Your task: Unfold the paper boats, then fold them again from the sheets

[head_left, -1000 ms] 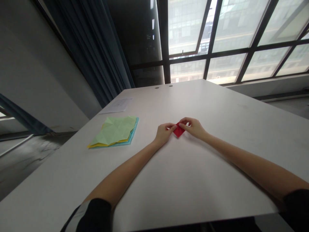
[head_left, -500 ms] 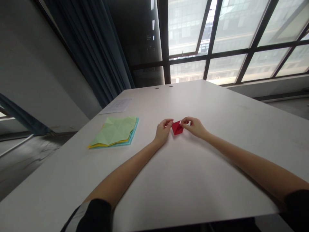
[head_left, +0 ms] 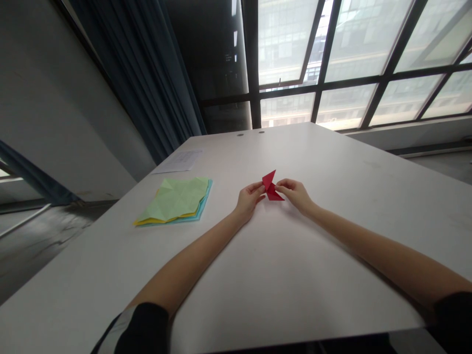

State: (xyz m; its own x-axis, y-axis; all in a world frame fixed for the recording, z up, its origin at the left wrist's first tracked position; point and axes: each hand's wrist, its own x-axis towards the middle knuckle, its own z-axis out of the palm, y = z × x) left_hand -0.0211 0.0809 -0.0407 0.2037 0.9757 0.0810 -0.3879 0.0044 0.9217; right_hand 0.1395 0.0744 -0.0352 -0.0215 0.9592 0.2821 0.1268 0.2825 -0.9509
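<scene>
A small folded red paper (head_left: pixel 270 186) is held between my two hands over the middle of the white table. One pointed flap of it sticks up and another points to the lower right. My left hand (head_left: pixel 250 200) pinches its left side between thumb and fingers. On the right, my right hand (head_left: pixel 296 193) has its thumb and index finger closed on the paper's right edge, between the two flaps.
To the left on the white table (head_left: pixel 236 275) lies a stack of creased paper (head_left: pixel 177 199), light green over yellow and blue. Behind it is a printed white sheet (head_left: pixel 179 161). Windows and a blue curtain (head_left: pixel 147 73) stand beyond the table.
The red paper was a compact folded shape. Its flaps now spread apart, one up and one to the lower right. My left fingers have shifted on its left side.
</scene>
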